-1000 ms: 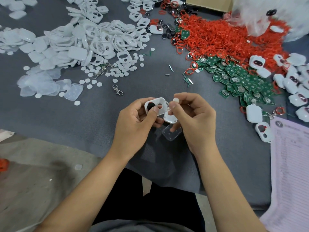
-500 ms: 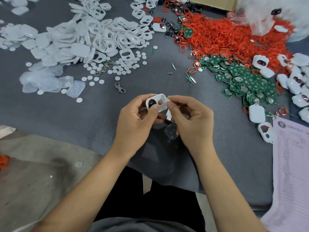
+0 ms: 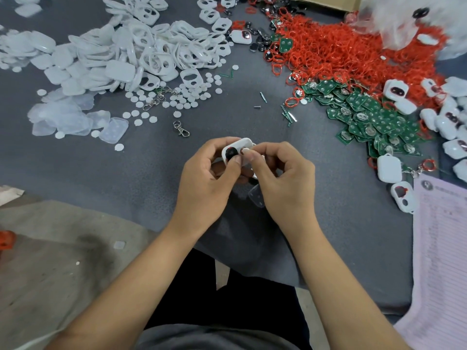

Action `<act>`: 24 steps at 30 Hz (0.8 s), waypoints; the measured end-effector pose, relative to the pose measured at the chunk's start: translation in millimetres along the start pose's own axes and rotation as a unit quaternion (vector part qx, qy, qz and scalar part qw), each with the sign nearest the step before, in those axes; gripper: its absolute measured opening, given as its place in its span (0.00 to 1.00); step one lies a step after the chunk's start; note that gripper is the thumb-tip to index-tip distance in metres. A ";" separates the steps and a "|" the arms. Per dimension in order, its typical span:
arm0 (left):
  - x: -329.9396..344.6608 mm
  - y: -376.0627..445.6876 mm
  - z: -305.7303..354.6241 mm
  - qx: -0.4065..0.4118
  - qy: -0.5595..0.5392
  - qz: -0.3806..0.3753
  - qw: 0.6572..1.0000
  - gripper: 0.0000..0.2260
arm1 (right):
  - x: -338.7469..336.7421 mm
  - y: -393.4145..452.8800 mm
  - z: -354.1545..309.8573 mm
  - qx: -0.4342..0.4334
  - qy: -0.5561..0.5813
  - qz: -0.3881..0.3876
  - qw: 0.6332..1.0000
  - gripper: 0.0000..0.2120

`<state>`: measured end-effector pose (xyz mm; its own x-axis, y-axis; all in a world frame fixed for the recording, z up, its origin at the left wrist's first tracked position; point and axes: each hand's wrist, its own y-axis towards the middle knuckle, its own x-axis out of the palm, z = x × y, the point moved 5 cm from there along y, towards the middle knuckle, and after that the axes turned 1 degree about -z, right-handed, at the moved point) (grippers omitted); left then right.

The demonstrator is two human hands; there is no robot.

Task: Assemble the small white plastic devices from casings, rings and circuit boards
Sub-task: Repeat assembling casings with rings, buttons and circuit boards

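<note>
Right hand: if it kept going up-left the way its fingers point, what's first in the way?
The white casing it already pinches with the left hand. Past that, probably the loose clasp on the cloth, though depth is unclear.

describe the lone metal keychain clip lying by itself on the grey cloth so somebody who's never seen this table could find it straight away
Start at the big pile of white casings on the far left of the grey cloth, then come toward the person past the scatter of small white discs. The metal clip lies alone on bare cloth just beyond the left hand. Unlike the clips tangled among the discs, it touches nothing.
</note>
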<state>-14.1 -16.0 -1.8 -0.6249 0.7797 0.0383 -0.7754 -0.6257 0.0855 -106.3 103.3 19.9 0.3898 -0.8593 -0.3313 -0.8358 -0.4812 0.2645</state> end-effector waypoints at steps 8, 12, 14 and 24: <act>-1.2 0.9 -1.6 -0.006 -0.002 0.002 1.000 0.10 | 1.2 -1.2 2.5 0.019 -0.002 0.013 1.000 0.02; -1.6 0.6 -2.5 -0.013 0.001 0.002 1.000 0.10 | 2.2 -0.9 3.5 0.019 -0.019 0.017 0.999 0.03; -1.6 0.4 -2.1 -0.015 0.006 0.003 1.000 0.10 | 2.3 -0.6 3.5 0.018 -0.025 0.019 0.999 0.03; -0.3 -0.2 -0.2 -0.020 -0.019 0.000 1.000 0.10 | 3.7 -0.9 2.0 0.021 -0.018 0.020 0.999 0.03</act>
<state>-13.7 -16.1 -2.0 -0.6213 0.7799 0.0752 -0.7791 -0.6252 0.0464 -104.8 100.9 16.6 0.3417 -0.8706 -0.3539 -0.8661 -0.4379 0.2411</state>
